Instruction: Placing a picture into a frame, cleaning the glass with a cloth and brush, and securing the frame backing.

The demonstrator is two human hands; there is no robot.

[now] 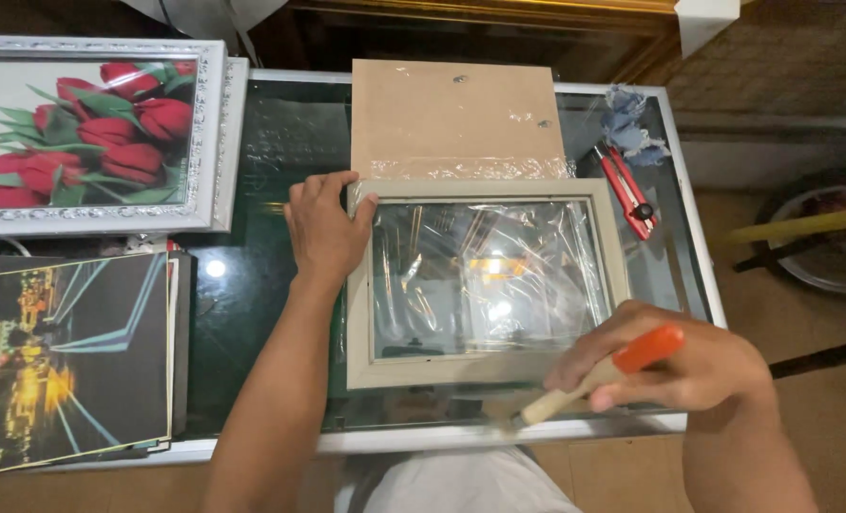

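Gripped in the right hand (680, 366) is a tool with an orange handle (646, 350) and a pale shaft — the fingers are closing fully around it, and its blurred tip is pointing down-left toward the near edge of the glass table (252, 285). What kind of tip it has is too blurred to tell. The left hand (323, 223) is holding nothing; it is lying flat with fingers spread, pressing on the upper left corner of a pale wooden picture frame (485, 275).

That frame is lying face up on the glass table, near the middle, wrapped in clear crinkled plastic film that is catching the light. Just behind it, touching or slightly tucked under its far edge, a brown backing board (451, 114) is resting with film across its near part.

To the right of the frame a red utility knife (627, 190) is lying on the glass, and a crumpled blue-grey rag (632, 128) is sitting just beyond it at the far right corner. On the left, well apart from the hands, a silver-framed picture of red tulips (90, 133) is lying flat — and nearer the person a stack of night-city prints (62, 356) is resting at the table's left edge.
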